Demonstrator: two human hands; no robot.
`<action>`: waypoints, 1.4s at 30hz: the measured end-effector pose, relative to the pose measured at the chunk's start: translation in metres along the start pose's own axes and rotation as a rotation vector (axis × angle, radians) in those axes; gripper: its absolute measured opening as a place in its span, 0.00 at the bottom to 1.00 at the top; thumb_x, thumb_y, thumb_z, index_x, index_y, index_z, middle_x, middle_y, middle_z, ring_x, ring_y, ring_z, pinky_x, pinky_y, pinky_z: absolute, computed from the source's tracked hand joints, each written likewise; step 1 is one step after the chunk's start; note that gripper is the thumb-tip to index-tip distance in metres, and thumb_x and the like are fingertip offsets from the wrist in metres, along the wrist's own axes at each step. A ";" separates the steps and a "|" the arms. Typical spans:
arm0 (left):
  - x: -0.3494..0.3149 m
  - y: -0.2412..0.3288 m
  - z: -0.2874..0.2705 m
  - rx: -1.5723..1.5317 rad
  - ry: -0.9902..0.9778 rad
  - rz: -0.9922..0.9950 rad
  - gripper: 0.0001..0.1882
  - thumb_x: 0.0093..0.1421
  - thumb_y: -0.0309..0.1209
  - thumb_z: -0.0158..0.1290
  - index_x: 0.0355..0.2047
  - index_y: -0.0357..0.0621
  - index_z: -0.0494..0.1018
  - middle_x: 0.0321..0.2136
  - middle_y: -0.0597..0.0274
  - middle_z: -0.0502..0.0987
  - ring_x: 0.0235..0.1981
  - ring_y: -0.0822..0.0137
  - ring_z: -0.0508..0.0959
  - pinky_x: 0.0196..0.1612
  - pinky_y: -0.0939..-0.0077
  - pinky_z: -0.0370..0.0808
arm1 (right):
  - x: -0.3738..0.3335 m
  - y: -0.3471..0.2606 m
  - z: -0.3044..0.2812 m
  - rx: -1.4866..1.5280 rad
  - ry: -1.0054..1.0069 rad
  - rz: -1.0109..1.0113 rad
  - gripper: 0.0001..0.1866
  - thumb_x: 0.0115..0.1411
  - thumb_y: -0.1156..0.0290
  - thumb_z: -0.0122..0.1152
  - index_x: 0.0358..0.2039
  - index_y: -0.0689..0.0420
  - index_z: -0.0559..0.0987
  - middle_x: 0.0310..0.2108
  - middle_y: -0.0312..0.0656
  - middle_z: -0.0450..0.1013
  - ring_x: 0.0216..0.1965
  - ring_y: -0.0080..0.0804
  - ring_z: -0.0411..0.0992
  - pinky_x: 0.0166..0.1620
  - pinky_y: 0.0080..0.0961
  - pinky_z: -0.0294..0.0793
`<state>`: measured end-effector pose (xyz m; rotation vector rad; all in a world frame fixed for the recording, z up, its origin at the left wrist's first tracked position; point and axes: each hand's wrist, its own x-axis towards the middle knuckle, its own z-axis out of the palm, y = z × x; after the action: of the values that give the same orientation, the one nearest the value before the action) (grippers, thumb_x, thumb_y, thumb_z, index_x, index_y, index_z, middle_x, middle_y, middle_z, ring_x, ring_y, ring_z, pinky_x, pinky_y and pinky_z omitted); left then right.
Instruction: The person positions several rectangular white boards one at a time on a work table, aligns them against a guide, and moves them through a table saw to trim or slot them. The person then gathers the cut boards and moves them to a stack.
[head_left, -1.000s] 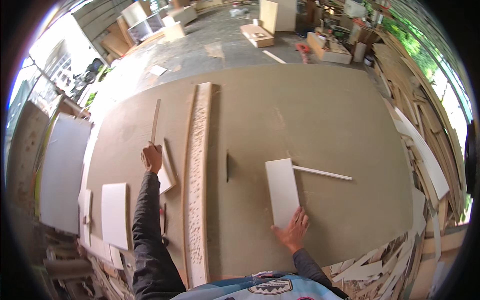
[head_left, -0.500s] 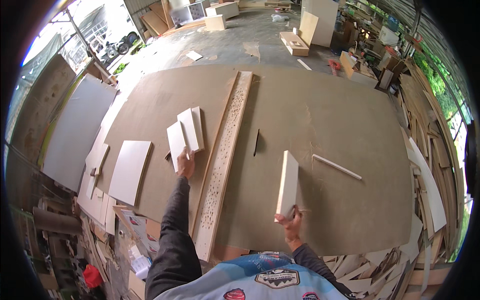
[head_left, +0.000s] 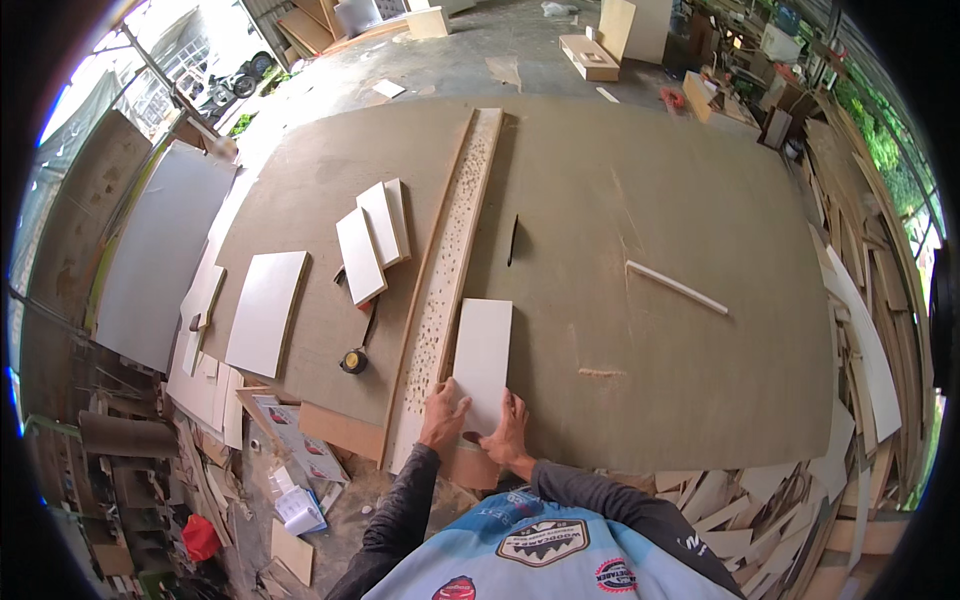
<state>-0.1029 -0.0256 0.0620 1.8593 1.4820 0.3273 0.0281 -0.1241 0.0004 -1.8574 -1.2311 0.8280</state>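
A white rectangular panel (head_left: 484, 345) lies lengthwise before me, its left long edge beside a long board dotted with holes (head_left: 466, 205). My left hand (head_left: 442, 415) grips the panel's near left corner, the thumb over its top. At the near right corner my right hand (head_left: 508, 437) is closed on the same panel, its lower fingers partly hidden. A brownish rounded object (head_left: 473, 464) shows below the hands; its kind is unclear. Left of the holed board are several overlapping white panels (head_left: 361, 254), with a tape measure (head_left: 353, 361) nearer to me.
A larger white panel (head_left: 268, 312) lies on the brown worktop (head_left: 690, 400) at left. Right of the holed board are a thin dark stick-like object (head_left: 514, 240), a thin white strip (head_left: 678, 288) and some sawdust (head_left: 601, 373). Wood offcuts (head_left: 745, 500) pile up past the right side.
My right hand has brought the white panel leftward and laid it flat beside the holed board. My left hand has let go of the stacked panels and taken hold of this one.
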 end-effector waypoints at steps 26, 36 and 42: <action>0.077 0.004 -0.008 1.005 -0.412 0.458 0.77 0.31 0.38 0.77 0.76 0.37 0.38 0.78 0.46 0.40 0.79 0.49 0.41 0.75 0.39 0.45 | 0.084 0.018 -0.064 -0.137 -0.391 -0.202 0.49 0.50 0.63 0.65 0.72 0.64 0.58 0.58 0.62 0.72 0.55 0.57 0.71 0.63 0.45 0.70; 0.140 0.005 -0.001 1.032 -0.399 0.445 0.81 0.28 0.44 0.78 0.76 0.36 0.38 0.78 0.48 0.41 0.79 0.53 0.43 0.74 0.36 0.47 | 0.097 0.072 -0.125 -0.028 -0.151 -0.136 0.42 0.52 0.67 0.66 0.68 0.62 0.67 0.53 0.54 0.77 0.47 0.48 0.77 0.55 0.40 0.77; 0.147 -0.001 -0.007 0.943 -0.381 0.462 0.83 0.25 0.47 0.79 0.77 0.41 0.39 0.78 0.52 0.41 0.79 0.58 0.43 0.72 0.31 0.48 | 0.105 0.098 -0.134 0.142 -0.033 -0.217 0.38 0.54 0.70 0.65 0.67 0.58 0.69 0.54 0.41 0.79 0.41 0.38 0.77 0.49 0.34 0.79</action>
<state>-0.0625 0.1127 0.0321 2.7945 0.9724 -0.6077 0.2183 -0.0817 -0.0258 -1.5714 -1.3317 0.8060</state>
